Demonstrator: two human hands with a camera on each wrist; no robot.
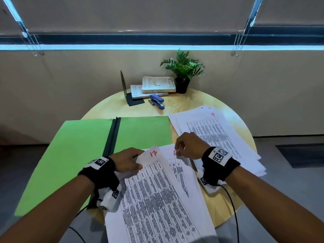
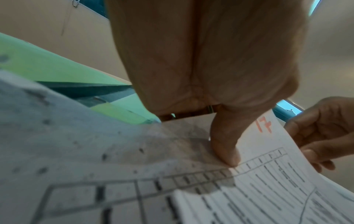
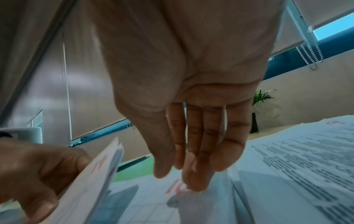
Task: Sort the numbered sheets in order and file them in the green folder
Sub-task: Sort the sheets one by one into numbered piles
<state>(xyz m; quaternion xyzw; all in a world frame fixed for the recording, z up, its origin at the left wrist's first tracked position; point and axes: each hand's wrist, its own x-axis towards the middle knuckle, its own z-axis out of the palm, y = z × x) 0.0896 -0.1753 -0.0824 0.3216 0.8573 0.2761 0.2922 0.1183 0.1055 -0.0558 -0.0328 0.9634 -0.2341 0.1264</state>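
Observation:
The green folder [image 1: 70, 155] [image 2: 47, 68] lies open on the left of the round table. My left hand [image 1: 129, 160] [image 2: 224, 145] [image 3: 38, 174] grips a small stack of printed sheets at its top corner, thumb on the top sheet, marked 17 [image 1: 157, 190] [image 2: 268, 174] [image 3: 91, 181], and holds it lifted. Just to its right, my right hand [image 1: 187, 146] [image 3: 191, 174] [image 2: 321, 133] pinches the top edge of the sheet underneath [image 1: 177, 169] [image 3: 172, 200]; its red number is partly covered. A fanned pile with sheet 9 on top [image 1: 219, 130] [image 3: 306, 151] lies at the right.
At the back of the table [image 1: 108, 109] are two stacked books [image 1: 157, 85], a black bookend [image 1: 126, 92], a blue stapler [image 1: 157, 101] and a potted plant [image 1: 183, 71]. The folder and both paper piles overhang the table's edge. Cables trail from both wrists.

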